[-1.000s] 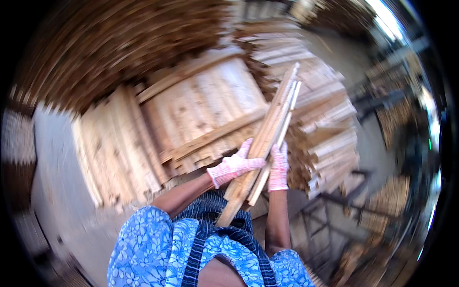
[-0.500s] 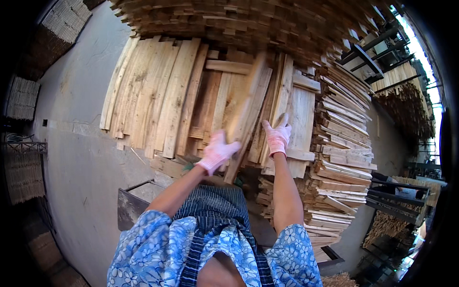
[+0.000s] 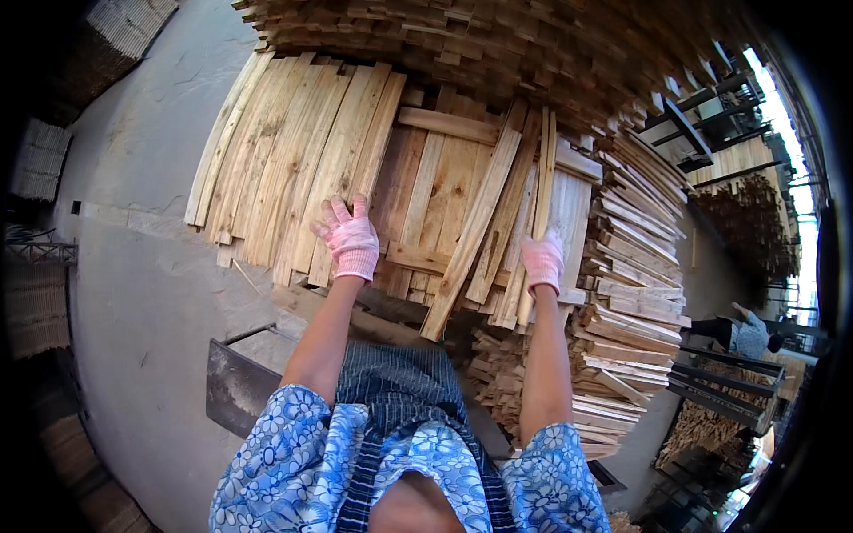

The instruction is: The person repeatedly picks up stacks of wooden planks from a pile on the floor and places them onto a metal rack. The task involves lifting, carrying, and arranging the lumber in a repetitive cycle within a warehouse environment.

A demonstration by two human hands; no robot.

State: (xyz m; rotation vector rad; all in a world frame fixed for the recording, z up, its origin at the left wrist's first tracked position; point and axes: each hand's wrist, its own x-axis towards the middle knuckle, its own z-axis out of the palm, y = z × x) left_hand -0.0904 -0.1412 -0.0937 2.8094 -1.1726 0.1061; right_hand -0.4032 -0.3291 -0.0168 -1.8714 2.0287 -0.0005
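Note:
Both my hands wear pink knit gloves. My left hand (image 3: 349, 242) lies with fingers spread on the right end of a row of pale planks (image 3: 284, 160) set side by side. My right hand (image 3: 542, 260) is closed over a narrow wooden strip (image 3: 545, 169), its fingers partly blurred. Between the hands, a loose plank (image 3: 475, 226) slants across the stack, its near end jutting past the edge. Beside it lies another slanted plank (image 3: 506, 213). Under them show lower boards (image 3: 442, 191) and a crosswise batten (image 3: 449, 124).
A tall stack of wood (image 3: 462, 44) rises along the far side. To the right is a pile of uneven slats (image 3: 635, 284). A dark metal panel (image 3: 244, 386) stands at the near left above concrete floor (image 3: 147, 302). Far right, another person (image 3: 749, 336) is beside a dark rack.
My left hand has moved left onto the plank row, where another plank now lies at its right end. My right hand has shifted right and closed on a strip. Another person has come into view.

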